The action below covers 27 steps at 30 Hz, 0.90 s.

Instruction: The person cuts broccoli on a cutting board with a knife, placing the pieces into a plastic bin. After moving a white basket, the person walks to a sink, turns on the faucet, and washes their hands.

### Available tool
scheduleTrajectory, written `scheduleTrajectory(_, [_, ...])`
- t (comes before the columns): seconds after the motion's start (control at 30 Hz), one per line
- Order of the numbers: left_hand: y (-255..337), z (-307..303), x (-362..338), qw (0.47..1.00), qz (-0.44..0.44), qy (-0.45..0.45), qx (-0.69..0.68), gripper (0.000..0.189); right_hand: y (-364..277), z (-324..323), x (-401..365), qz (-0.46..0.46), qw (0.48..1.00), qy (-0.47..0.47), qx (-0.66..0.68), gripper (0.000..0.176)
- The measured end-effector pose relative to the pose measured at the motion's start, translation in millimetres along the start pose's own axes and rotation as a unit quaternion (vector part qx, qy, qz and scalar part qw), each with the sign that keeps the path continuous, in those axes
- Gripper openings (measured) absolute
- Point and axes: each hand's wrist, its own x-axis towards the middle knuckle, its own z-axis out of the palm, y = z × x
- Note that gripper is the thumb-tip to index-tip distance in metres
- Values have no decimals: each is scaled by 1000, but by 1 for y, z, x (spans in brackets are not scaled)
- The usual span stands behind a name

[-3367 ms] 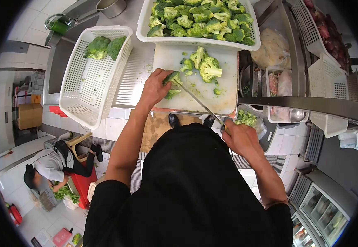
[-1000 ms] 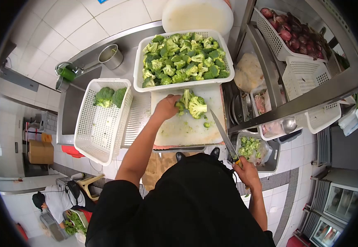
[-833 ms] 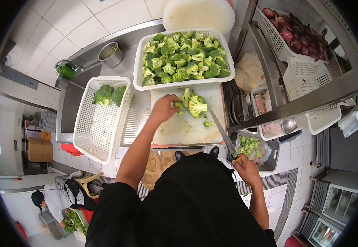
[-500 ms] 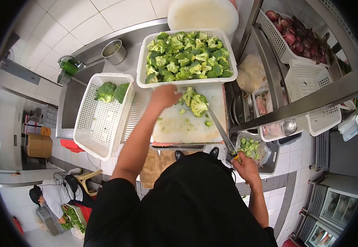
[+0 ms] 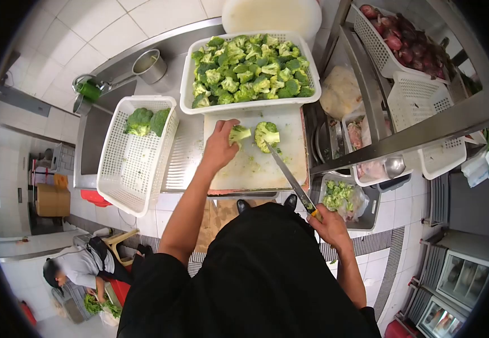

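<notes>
My left hand (image 5: 222, 145) is closed round a small broccoli piece (image 5: 239, 133) at the left of the white cutting board (image 5: 255, 176). In my right hand (image 5: 330, 225) is the yellow and black handle of a long knife (image 5: 293, 181). The blade's tip touches or nearly touches a larger broccoli piece (image 5: 266, 136) lying on the board, its cut stem pointing right. Green crumbs are scattered about. Just behind the board stands a white basket (image 5: 250, 106) full of cut florets.
At the left, a white basket (image 5: 121, 176) holds two broccoli heads (image 5: 139, 122) beside the sink. A metal cup (image 5: 150, 66) stands behind. Metal shelving (image 5: 419, 135) with red onions (image 5: 405, 48) rises at the right. Another person (image 5: 81, 267) handles greens at the lower left.
My left hand has closed on a broccoli piece, now apart from the larger one. The larger piece has turned, its stem now pointing right. The knife has shifted slightly left.
</notes>
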Motion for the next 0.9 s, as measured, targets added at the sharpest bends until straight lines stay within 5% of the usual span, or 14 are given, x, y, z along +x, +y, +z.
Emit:
scheduleTrajectory(0.07, [-22,-12,-15,998,56,-27,4,64,-13,-7,2,34,998,-45,-26,40])
scheduleTrajectory(0.17, [-44,-9,-29,994,-54,-65,-75,60,-21,-7,11,-9,997,-60,-46,40])
scheduleTrajectory(0.3, [-49,-3,-43,990,-88,-79,-73,50,-40,-5,24,-37,989,-98,-106,38])
scheduleTrajectory(0.37, [-50,5,-49,965,-131,-68,-218,42,-49,-5,29,-51,986,-100,-124,38])
scheduleTrajectory(0.5, [-50,13,-52,968,-99,-31,-228,43,-50,-4,32,-71,983,-75,-151,39])
scheduleTrajectory(0.67, [-47,26,-68,989,-45,82,-115,46,-56,-12,30,-27,986,-88,-141,39])
scheduleTrajectory(0.9, [-42,47,-99,992,-52,101,-48,46,-69,1,33,-59,986,-72,-135,35])
